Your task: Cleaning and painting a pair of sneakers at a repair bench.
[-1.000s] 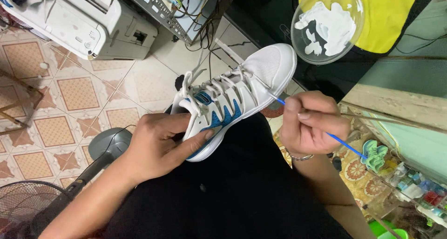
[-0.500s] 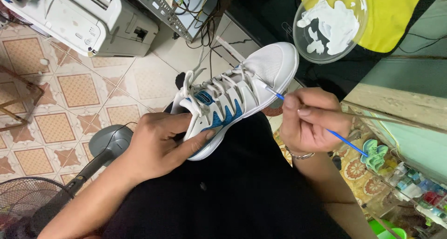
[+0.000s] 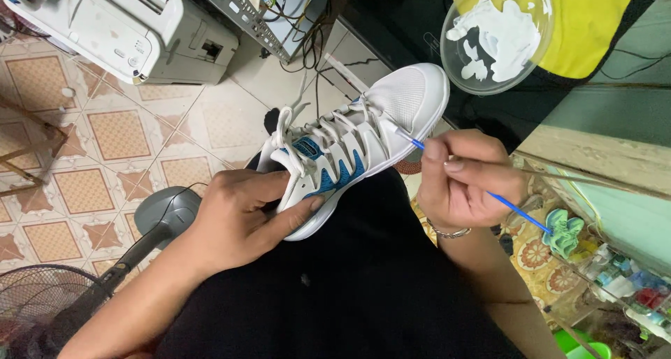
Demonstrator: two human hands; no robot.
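A white sneaker (image 3: 391, 114) with blue side panels and white laces rests on my lap, toe pointing up and right. My left hand (image 3: 241, 216) grips its heel end, thumb along the sole edge. My right hand (image 3: 465, 174) pinches a thin blue-handled paintbrush (image 3: 517, 209). The brush tip touches the shoe's side near the toe. A clear round dish (image 3: 496, 34) smeared with white paint sits above the shoe on a dark surface.
A white machine (image 3: 119, 27) stands on the patterned tile floor at upper left. A grey stand base (image 3: 168, 216) and a fan grille (image 3: 35, 303) lie at lower left. Yellow cloth (image 3: 587, 30) lies at upper right; small paint pots (image 3: 622, 282) sit at right.
My right hand has shifted the brush slightly along the shoe's side near the toe. The left hand keeps its hold and the shoe stays put.
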